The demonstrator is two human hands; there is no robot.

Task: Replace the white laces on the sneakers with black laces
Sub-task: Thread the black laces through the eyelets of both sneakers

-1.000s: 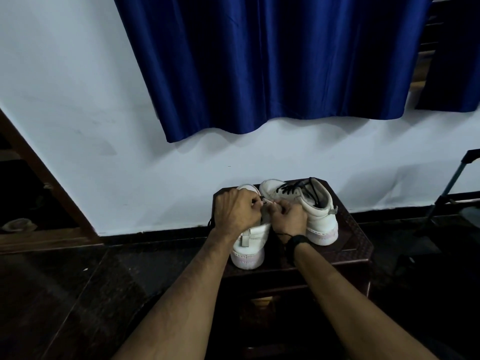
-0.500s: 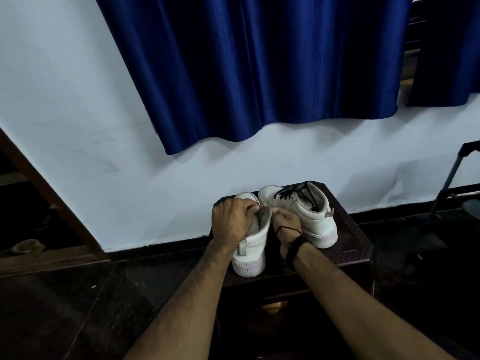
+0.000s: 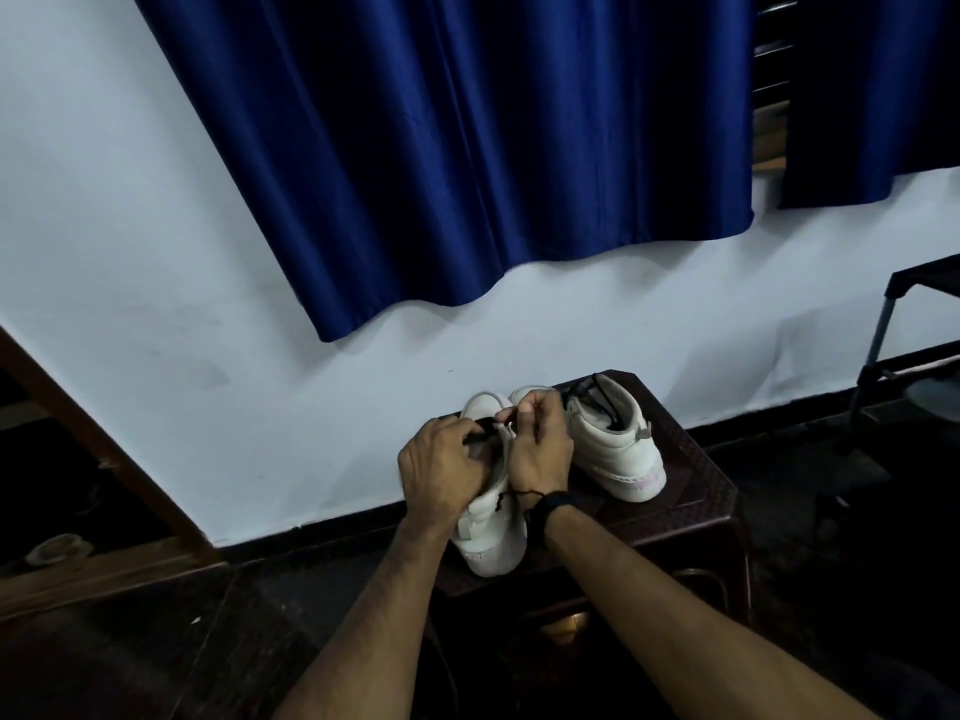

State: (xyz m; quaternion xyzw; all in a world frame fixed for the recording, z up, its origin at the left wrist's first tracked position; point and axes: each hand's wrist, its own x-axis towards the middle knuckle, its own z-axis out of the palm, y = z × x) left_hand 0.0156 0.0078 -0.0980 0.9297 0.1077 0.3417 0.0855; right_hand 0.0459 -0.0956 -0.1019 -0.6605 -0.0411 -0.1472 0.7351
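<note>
On the dark stool (image 3: 691, 491): lacing of 1 sneaker in hand.
Left hand (image 3: 441, 470) pinches the black lace (image 3: 480, 438) while right hand (image 3: 537, 449) curls around the near sneaker (image 3: 491, 543), probably steadying its eyelets; the far sneaker (image 3: 615, 449) already carries black lacing.
</note>
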